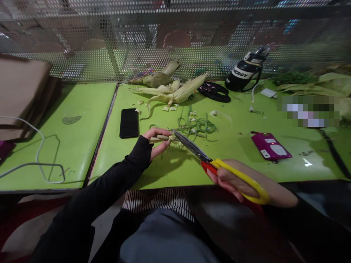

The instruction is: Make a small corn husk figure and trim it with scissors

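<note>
My left hand (157, 140), in a black sleeve, is closed on a thin pale strip of corn husk (164, 138) held level above the green table (170, 168). My right hand (241, 180) grips scissors (219, 160) with yellow and red handles. The dark blades point up-left and their tips meet the husk strip at my left fingertips. Green husk shreds (196, 126) lie just beyond the blades.
A pile of corn husks (170, 87) lies at the back. A black phone (129, 122) rests left of my hand, a magenta device (270, 146) to the right. A dark bottle (246, 71), cables and a perforated metal screen (137, 44) stand behind. Cardboard (22, 91) sits far left.
</note>
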Available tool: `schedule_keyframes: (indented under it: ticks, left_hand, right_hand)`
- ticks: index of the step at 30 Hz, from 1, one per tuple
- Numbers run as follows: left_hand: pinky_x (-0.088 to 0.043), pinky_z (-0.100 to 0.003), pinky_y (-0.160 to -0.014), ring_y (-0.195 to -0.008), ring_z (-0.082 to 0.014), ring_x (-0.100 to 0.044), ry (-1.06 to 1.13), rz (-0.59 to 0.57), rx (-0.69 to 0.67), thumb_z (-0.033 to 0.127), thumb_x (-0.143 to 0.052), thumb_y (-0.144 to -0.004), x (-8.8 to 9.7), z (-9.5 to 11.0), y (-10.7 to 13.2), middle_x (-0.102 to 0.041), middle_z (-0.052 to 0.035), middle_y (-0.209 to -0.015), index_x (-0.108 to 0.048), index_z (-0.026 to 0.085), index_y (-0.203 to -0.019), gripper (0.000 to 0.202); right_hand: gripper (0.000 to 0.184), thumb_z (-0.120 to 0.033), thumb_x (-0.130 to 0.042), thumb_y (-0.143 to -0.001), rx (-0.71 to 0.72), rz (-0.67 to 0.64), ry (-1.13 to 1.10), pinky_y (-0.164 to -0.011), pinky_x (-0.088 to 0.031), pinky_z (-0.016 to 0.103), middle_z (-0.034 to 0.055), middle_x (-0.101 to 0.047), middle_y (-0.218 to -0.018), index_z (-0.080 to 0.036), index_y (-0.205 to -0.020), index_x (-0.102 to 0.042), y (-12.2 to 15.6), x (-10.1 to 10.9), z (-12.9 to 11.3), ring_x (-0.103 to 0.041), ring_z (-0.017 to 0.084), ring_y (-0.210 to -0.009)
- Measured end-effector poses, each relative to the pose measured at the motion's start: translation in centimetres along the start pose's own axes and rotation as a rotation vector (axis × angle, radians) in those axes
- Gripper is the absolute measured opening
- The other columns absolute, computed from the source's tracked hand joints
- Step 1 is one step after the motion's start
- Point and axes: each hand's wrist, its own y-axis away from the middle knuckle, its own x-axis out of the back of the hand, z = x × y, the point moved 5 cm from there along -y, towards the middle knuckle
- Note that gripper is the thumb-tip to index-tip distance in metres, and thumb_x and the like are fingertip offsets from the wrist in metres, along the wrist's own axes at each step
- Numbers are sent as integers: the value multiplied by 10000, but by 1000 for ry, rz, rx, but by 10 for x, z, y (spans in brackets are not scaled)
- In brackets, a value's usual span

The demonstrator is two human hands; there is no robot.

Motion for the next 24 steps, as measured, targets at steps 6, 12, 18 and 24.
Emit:
schedule_keyframes:
  ticks: [6, 12, 18, 24]
  left_hand:
    - [-528, -226, -665, -677, -102, -645, 202, 83, 248, 347, -836, -691, 5, -24, -5, -692, -14, -804, -636, 159, -884, 336]
    - [-537, -245, -688, -710, -102, -657, 390, 200, 346, 345, -843, -689, 6, -31, -6, -676, 8, -817, -568, 174, -909, 391]
    - [-559, -279, -748, -716, -105, -660, 313, 238, 312, 324, -831, -700, 10, -25, -5, -682, 5, -824, -561, 176, -890, 362]
    - [-570, -281, -703, -697, -116, -656, 379, 126, 340, 344, -807, -715, 4, -20, -3, -656, 5, -810, -592, 174, -902, 332]
  right_hand:
    - [671, -845, -381, -800, 208, 136, -173, -456, -433, 238, -59, -434, -607, -201, -939, -511, -4, 15, 13, -396, 78, -457]
    - [730, -847, -362, -804, 144, -81, -172, -526, -456, 273, -21, -468, -691, -168, -1015, -529, 3, -16, 15, -415, 92, -531]
    - [685, -845, -432, -775, 137, -39, -185, -476, -436, 246, -41, -442, -667, -184, -937, -507, -9, -36, 10, -394, 76, -495]
    - [463, -637, -528, -853, 208, 43, 3, -486, -449, 239, -28, -484, -683, -202, -1001, -578, -6, 5, 24, -450, 90, -500]
